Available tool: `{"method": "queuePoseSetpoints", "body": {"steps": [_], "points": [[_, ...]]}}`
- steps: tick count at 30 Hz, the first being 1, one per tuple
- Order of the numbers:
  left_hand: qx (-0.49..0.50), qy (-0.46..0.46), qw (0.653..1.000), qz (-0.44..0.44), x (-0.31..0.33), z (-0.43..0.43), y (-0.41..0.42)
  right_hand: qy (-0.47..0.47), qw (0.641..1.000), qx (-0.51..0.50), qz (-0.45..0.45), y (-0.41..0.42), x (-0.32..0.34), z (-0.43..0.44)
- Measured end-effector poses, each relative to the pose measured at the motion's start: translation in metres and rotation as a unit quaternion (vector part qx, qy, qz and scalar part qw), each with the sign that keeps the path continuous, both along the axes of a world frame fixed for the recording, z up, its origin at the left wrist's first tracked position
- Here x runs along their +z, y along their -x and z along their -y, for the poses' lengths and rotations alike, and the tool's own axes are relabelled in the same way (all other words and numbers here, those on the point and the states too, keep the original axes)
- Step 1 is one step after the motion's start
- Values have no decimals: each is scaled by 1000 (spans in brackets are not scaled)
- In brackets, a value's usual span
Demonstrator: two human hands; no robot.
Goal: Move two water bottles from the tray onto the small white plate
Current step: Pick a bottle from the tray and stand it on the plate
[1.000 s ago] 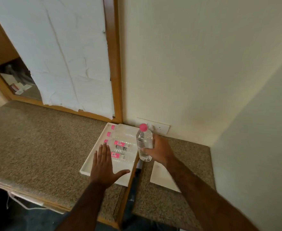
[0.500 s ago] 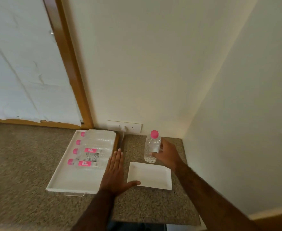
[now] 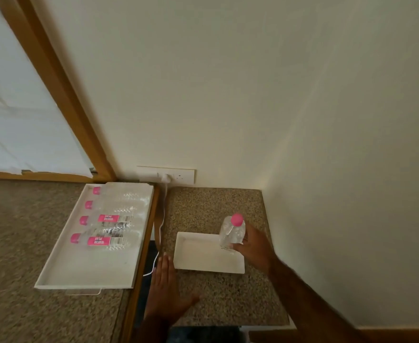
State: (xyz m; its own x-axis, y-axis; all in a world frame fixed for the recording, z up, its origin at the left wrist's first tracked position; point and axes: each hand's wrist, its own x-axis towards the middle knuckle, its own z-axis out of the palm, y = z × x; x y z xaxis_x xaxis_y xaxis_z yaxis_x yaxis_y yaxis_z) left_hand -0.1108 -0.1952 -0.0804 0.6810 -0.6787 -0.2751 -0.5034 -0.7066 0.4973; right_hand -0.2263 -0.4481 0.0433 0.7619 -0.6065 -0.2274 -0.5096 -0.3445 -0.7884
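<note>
A: Where is the bottle that is being handled?

B: The right hand (image 3: 254,246) is wrapped around a clear water bottle with a pink cap (image 3: 232,233), gripping its lower body from the right. The bottle is upright, leaning slightly, over the far right corner of the small white plate (image 3: 203,261). Whether its base touches the plate I cannot tell; the fingers hide it.

A: And the other hand?

B: The left hand (image 3: 169,290) holds nothing. It is spread flat, fingers together and thumb out to the right, just in front of the plate's near left corner, at the edge of the speckled bench (image 3: 216,206).

A: What is left on the tray?

B: Four pink-capped bottles (image 3: 112,220) lie on their sides in the far half of the white tray (image 3: 89,276), caps toward the left, side by side. The two nearer ones show pink labels. The near half of the tray is bare.

A: How do tray and plate sit relative to each other?

B: The tray rests on the larger bench surface to the left; the plate is on the smaller section to the right, with a gap between the two. A white cable (image 3: 162,219) drops from the wall socket (image 3: 178,175) into that gap.
</note>
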Motion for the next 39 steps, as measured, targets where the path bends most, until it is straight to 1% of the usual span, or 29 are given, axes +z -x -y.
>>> {"method": "queuePoseSetpoints", "body": {"steps": [3,11,13,20,26,39], "points": [[16,-15,999,-23,-11,4,6,-7,1000,7,-5,4,-19,3],[65,29,997,-40,-31,8,7,-18,1000,1,-2,7,-47,7],[74,27,996,-48,-32,7,7,-24,1000,6,-5,6,-50,6],[36,-6,999,-21,-43,3,11,-35,999,6,-23,8,-60,1],[12,-15,1000,-2,-48,0,14,-28,999,3,-16,10,-64,2],[13,-35,999,-4,-44,1,16,-19,999,14,-29,11,-65,4]]}}
